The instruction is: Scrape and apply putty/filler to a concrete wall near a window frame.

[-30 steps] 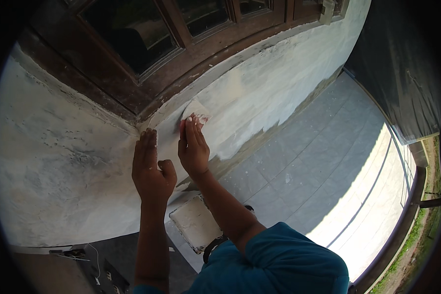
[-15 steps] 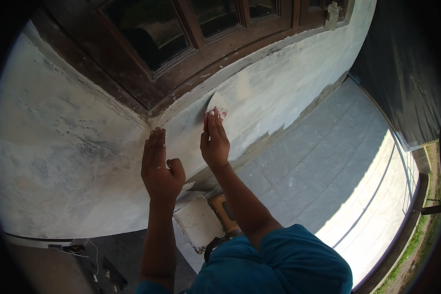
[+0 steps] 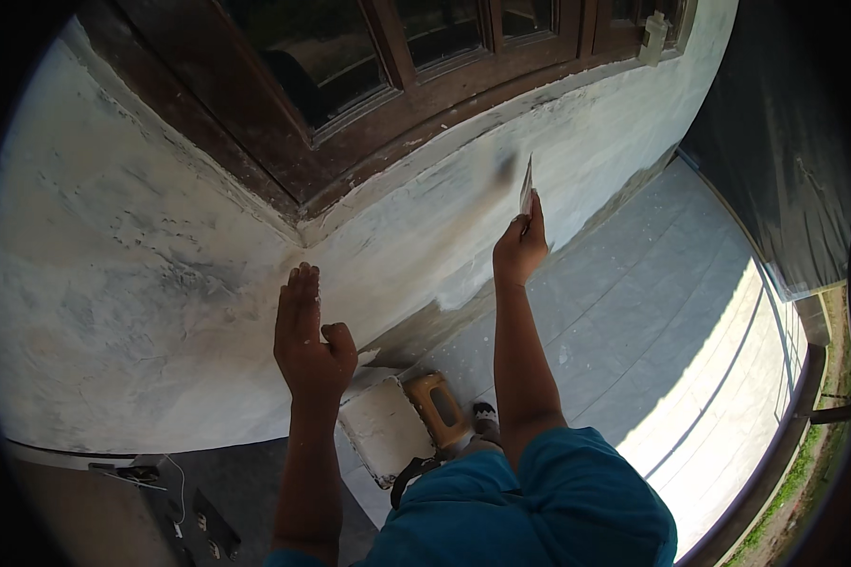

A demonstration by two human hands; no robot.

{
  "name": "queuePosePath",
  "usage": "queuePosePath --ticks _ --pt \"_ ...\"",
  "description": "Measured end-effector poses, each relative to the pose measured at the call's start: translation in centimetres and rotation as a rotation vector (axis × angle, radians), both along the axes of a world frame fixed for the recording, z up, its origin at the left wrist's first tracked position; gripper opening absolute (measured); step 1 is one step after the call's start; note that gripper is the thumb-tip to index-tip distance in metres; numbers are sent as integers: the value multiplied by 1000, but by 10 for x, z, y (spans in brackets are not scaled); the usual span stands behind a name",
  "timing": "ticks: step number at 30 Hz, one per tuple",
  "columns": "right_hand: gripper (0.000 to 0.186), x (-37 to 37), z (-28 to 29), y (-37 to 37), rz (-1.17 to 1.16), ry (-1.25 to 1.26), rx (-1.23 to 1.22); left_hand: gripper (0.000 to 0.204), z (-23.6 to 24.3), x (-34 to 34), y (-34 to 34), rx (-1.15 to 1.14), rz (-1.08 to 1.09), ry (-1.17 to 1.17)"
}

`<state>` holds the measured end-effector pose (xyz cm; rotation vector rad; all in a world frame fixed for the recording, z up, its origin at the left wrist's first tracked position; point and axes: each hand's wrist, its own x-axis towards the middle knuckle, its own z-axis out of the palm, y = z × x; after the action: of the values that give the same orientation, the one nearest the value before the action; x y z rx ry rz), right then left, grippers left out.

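My right hand (image 3: pixel 522 248) grips a putty knife (image 3: pixel 528 187), its thin blade turned nearly edge-on and pointing up beside the wall; a dark shadow falls next to it. Whether the blade touches the plaster I cannot tell. Fingers stretched out side by side and thumb bent, my left hand (image 3: pixel 309 345) is at the wall just below the window frame's lower corner. It holds nothing, and whitish paste marks its fingers. The wall (image 3: pixel 397 246) is coated in patchy white and grey plaster, with rough dark streaks on the left part.
A brown wooden window (image 3: pixel 350 161) runs along the top, a pale latch-like fitting (image 3: pixel 653 40) at its far end. Below my arms stand a plaster-smeared white container (image 3: pixel 385 425) and a yellowish stool-like piece (image 3: pixel 437 408). Grey tiles (image 3: pixel 615 293) cover the floor; dark sheeting (image 3: pixel 785 151) hangs at right.
My right hand has swung right along the wall with the putty knife, whose blade has turned from broadside to edge-on. My left hand has stayed nearly in place.
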<state>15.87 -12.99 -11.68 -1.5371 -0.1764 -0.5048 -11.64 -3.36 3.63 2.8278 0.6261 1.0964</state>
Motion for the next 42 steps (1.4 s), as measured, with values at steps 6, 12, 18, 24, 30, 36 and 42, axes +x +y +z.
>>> queuePosePath --ticks 6,12,18,24,30,36,42 --pt "49 -70 -16 39 211 -75 -133 62 -1 0 -1 -1 -3 7" --pt "42 -172 -32 11 620 69 -139 61 0 -7 2 13 7 20" --pt "41 -46 28 3 53 -132 -74 62 1 -12 0 -10 31 17" --pt "45 -118 59 54 237 -348 -270 62 -3 0 -2 1 17 4" --pt "44 -187 20 32 667 -439 -199 58 -5 1 4 0 26 -3" --pt "43 -105 48 15 308 -281 -170 57 -7 12 12 8 47 81" --pt "42 -166 51 57 386 -419 -237 53 -8 19 19 10 51 19"
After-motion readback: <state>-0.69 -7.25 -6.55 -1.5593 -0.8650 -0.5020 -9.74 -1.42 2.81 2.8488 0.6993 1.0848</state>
